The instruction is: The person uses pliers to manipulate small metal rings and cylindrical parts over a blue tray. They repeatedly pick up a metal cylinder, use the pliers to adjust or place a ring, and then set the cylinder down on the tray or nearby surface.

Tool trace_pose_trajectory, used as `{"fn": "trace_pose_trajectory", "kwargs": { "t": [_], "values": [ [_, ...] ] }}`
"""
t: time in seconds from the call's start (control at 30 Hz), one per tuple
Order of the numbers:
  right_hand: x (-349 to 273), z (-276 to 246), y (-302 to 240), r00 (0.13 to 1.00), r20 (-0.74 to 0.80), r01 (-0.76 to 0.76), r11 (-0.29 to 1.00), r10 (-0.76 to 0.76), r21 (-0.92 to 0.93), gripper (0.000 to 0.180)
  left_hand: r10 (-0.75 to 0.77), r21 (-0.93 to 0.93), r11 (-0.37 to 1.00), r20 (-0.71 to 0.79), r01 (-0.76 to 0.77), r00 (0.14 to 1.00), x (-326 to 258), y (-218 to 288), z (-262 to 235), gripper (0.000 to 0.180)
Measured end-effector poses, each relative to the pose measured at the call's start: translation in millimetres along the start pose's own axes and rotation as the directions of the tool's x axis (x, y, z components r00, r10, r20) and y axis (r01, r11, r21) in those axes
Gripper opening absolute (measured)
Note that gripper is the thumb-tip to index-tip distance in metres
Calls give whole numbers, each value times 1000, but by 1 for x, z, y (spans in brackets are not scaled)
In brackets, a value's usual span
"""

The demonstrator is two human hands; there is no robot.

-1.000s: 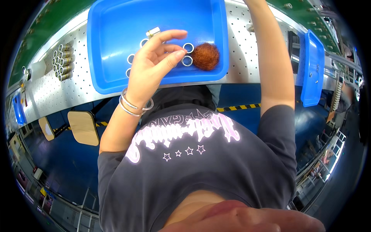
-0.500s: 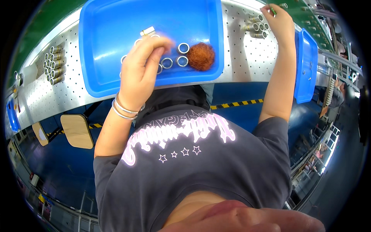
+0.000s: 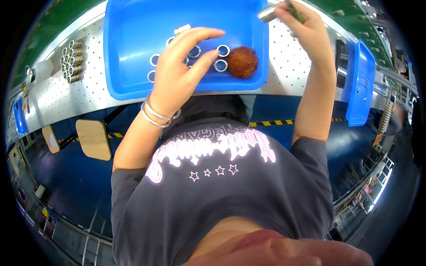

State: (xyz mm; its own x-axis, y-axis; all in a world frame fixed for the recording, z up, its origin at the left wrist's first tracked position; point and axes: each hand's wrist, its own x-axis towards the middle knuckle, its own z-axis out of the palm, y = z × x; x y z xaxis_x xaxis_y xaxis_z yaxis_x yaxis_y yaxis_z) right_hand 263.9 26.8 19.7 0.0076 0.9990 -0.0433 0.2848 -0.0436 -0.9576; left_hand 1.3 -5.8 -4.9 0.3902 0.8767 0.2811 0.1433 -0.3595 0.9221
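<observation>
My left hand (image 3: 186, 62) hovers over the large blue tray (image 3: 184, 92), thumb and forefinger spread with nothing between them. My right hand (image 3: 306, 29) is raised above the tray's right edge. Its fingers close around a metal sleeve (image 3: 266, 14), blurred by motion, and a green and dark slender item (image 3: 297, 13) shows in the same grip. In the tray several short metal sleeves stand on end, one of them (image 3: 215, 66) beside a copper-brown ball of wire wool (image 3: 242, 62). Another sleeve (image 3: 182, 29) lies on its side behind my left hand, which covers part of the group.
A stacked cluster of metal sleeves (image 3: 73, 62) lies on the perforated metal table (image 3: 95, 57) at left. A second blue tray (image 3: 360, 84) stands at right. Wooden-seated stools (image 3: 93, 139) are on the blue floor, near yellow-black striped tape (image 3: 270, 123).
My right hand has come left toward the tray, now with a metal sleeve in it. My left hand has shifted right and opened its fingers. The whole view has shifted slightly.
</observation>
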Motion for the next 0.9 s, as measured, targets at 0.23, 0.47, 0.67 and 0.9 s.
{"fn": "trace_pose_trajectory", "kwargs": {
  "t": [0.23, 0.47, 0.67, 0.9],
  "values": [
    [-21, 70, -35, 934, 271, 248, 968, -233, -22, 16, -227, -458, 863, 28, 215, 973, -5, 3, 2, 47],
    [-26, 85, -42, 862, 239, 494, 847, -447, -197, 12, -339, -431, 847, 15, 312, 941, -7, 8, -4, 52],
    [-29, 91, -2, 998, 43, 24, 854, -54, 520, 5, -440, -824, 433, 159, 364, 884, -6, 3, -14, 49],
    [-32, 90, -28, 942, 325, -311, 602, 89, 736, 2, -428, -829, 419, 179, 370, 886, -8, -10, -11, 45]
  ]
}}
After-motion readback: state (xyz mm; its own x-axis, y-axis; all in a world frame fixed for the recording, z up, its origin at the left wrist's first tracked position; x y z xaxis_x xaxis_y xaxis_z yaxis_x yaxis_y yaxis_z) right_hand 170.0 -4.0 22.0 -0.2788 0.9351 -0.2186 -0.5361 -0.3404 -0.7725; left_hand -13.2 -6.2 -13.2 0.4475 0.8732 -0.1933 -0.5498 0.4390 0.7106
